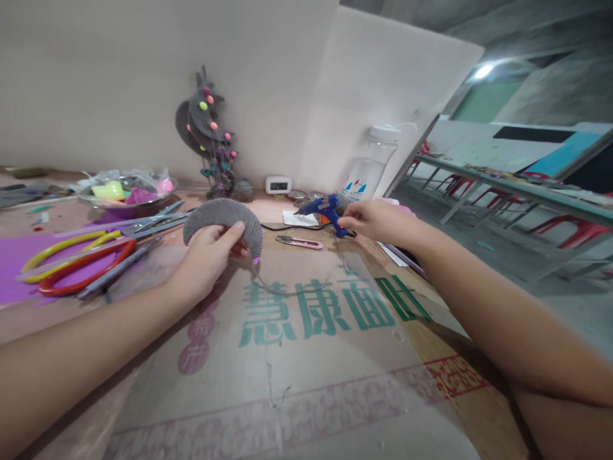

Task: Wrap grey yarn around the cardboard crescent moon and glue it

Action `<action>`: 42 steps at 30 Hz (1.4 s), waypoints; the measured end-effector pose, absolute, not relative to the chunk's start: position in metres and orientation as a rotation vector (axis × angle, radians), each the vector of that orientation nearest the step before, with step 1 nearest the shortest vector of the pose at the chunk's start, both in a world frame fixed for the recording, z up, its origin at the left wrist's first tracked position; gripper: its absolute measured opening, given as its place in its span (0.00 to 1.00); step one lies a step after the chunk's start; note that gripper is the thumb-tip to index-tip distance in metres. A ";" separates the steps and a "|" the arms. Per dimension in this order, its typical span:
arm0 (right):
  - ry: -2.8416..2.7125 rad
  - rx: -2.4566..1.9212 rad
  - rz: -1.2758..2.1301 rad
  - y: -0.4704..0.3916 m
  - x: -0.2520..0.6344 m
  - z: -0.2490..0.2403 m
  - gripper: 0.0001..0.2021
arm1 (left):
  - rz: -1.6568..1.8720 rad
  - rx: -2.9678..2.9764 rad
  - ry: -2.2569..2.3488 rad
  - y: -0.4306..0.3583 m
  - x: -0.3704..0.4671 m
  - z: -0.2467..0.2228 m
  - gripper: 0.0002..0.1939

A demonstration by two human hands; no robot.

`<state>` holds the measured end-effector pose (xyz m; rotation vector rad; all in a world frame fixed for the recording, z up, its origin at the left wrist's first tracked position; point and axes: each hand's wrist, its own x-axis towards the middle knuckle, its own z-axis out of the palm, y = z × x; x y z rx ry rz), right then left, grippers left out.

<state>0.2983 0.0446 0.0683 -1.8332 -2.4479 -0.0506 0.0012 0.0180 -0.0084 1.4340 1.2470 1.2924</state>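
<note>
My left hand (213, 252) is closed on a crescent wrapped in grey yarn (223, 217), thumb on its face. A loose grey strand trails from the crescent's lower end across the printed cardboard (297, 358). At the right, my right hand (361, 218) is at the handle of a blue glue gun (328, 207), its fingers bent round it. The glue gun's nozzle points left above a white paper (300, 218). Pink-handled thread snips (306, 243) lie between my hands.
Scissors with yellow and red handles (86, 268) lie at the left, near a metal bowl (129, 204). Behind stand a decorated grey moon ornament (211, 128), a small clock (278, 185) and a clear bottle (366, 166).
</note>
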 end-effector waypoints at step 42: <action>-2.023 -1.181 0.807 -0.019 0.232 0.016 0.12 | 1.078 1.669 1.534 0.004 0.004 0.009 0.21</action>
